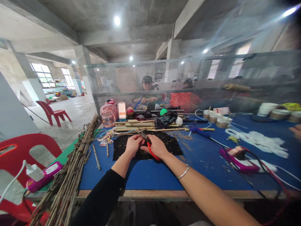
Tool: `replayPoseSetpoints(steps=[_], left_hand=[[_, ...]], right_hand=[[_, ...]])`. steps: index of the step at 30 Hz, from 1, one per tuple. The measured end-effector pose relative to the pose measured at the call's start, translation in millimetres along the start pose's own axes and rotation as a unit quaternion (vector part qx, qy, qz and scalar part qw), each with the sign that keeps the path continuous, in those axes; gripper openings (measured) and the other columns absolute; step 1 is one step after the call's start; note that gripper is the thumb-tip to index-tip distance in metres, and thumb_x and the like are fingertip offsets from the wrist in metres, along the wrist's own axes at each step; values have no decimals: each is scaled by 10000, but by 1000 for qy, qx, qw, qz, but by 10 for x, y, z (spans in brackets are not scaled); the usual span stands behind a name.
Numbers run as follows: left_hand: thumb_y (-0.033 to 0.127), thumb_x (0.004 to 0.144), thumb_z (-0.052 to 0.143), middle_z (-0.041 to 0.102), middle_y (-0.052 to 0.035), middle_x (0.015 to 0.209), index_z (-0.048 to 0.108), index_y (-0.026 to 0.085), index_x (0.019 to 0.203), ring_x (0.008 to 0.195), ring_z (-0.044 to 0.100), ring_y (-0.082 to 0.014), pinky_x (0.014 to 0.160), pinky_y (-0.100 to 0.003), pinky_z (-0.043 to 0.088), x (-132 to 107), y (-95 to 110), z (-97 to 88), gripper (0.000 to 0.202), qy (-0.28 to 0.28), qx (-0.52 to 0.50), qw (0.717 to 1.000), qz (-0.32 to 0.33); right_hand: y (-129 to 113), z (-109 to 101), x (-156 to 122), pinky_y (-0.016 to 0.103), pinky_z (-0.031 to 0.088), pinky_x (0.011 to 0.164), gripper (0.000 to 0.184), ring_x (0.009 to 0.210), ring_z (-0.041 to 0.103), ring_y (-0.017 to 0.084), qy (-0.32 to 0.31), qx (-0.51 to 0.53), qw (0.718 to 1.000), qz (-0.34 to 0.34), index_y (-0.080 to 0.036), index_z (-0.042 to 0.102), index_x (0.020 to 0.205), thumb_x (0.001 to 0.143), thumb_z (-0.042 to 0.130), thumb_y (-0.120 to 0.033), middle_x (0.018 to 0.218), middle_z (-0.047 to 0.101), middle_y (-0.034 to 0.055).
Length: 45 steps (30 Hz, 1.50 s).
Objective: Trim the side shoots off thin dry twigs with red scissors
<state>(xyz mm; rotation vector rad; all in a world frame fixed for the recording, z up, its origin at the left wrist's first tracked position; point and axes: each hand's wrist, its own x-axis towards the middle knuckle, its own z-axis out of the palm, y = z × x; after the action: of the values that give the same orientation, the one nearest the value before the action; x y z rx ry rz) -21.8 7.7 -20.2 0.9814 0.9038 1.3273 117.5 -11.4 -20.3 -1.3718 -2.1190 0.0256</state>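
Note:
My right hand (157, 146) grips red-handled scissors (150, 150), blades pointing up-left toward my left hand. My left hand (133, 144) is closed in a pinch on something small and thin at the scissor blades; I cannot make out what. Both hands hover over a black cloth (172, 145) strewn with dark clippings, lying on the blue table (202, 157). A silver bangle sits on my right wrist. My left arm wears a black sleeve.
A bundle of long twigs (72, 169) lies along the table's left edge. Bamboo sticks (136, 127), a pink jar (108, 113), tape rolls (218, 121), a purple glue gun (237, 160) and white cloth (258, 141) surround the cloth. Red chairs stand at left. People sit behind a mesh screen.

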Motion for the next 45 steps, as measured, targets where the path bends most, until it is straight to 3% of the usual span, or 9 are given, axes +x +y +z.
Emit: replayPoseSetpoints(steps=[9, 21, 29, 36, 41, 45], left_hand=[[256, 581, 698, 584, -1, 573, 646, 112, 677, 497, 494, -57, 501, -170, 390, 6, -8, -16, 181, -28, -6, 1000, 9], [172, 619, 690, 619, -20, 614, 665, 107, 702, 510, 527, -51, 538, -169, 446, 30, 20, -38, 107, 20, -30, 999, -21], [166, 595, 729, 645, -55, 679, 662, 98, 723, 603, 588, -86, 555, -167, 466, 36, 43, -58, 160, 50, -29, 998, -33], [182, 563, 701, 655, -43, 686, 679, 103, 700, 553, 539, -64, 542, -163, 427, 36, 20, -50, 159, 31, -2, 1000, 0], [178, 562, 668, 638, -31, 616, 689, 105, 677, 524, 520, -74, 514, -178, 399, 16, 22, -42, 138, 29, 69, 997, 29], [212, 566, 684, 650, -36, 661, 690, 109, 712, 556, 539, -81, 569, -197, 429, 8, 41, -45, 178, 20, 43, 999, 17]], right_hand=[[13, -33, 6, 273, 416, 764, 438, 909, 585, 193, -17, 22, 999, 16, -219, 546, 1064, 733, 590, -503, 955, 628, 62], [48, 21, 1, 257, 397, 631, 452, 797, 639, 224, -42, -35, 997, 60, -264, 578, 979, 739, 486, -636, 845, 675, 48], [33, -29, -5, 256, 398, 687, 468, 885, 603, 203, -23, -34, 997, 65, -226, 519, 1056, 748, 527, -578, 947, 632, 61], [13, -15, -8, 287, 407, 775, 592, 942, 566, 217, -24, -18, 1000, 10, -183, 501, 1128, 702, 574, -587, 1002, 603, 93], [34, -8, -7, 265, 418, 743, 493, 893, 592, 200, -26, 4, 999, 18, -227, 548, 1067, 736, 532, -593, 949, 630, 61], [39, -15, -4, 256, 418, 740, 434, 888, 602, 190, -31, 33, 998, 32, -248, 568, 1054, 751, 541, -558, 956, 646, 52]])
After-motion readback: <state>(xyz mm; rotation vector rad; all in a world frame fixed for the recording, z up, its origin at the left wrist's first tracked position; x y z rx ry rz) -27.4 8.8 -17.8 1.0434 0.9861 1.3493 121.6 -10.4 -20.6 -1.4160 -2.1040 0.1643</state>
